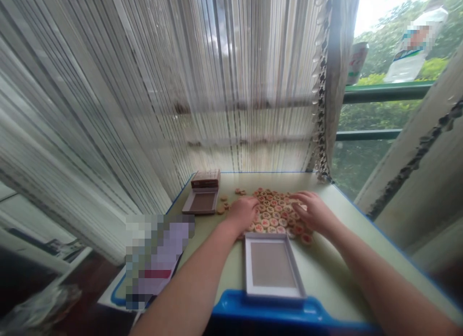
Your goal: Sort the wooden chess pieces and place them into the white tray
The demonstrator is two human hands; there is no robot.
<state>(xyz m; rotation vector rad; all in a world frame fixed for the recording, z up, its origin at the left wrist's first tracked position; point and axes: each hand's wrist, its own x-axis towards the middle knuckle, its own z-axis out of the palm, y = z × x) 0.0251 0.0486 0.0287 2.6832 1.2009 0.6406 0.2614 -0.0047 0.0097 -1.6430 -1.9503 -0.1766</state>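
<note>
Round wooden Chinese chess pieces (272,215) with red and dark characters lie crowded together on the pale green table. My left hand (245,213) rests at the left edge of the cluster, its fingers loosely bent over the nearest pieces. On the opposite side, my right hand (314,211) has its fingers apart and reaches over the right edge of the cluster. Parts of the pieces under both hands are hidden. Directly in front of the cluster sits a shallow open box tray (273,266) with white sides and a brown bottom.
Another shallow box part (201,201) lies at the back left, by a brown box (205,178). A few loose pieces (224,198) are scattered near it. A blurred-out item (164,259) is at the left edge. String curtains (249,75) hang behind the table.
</note>
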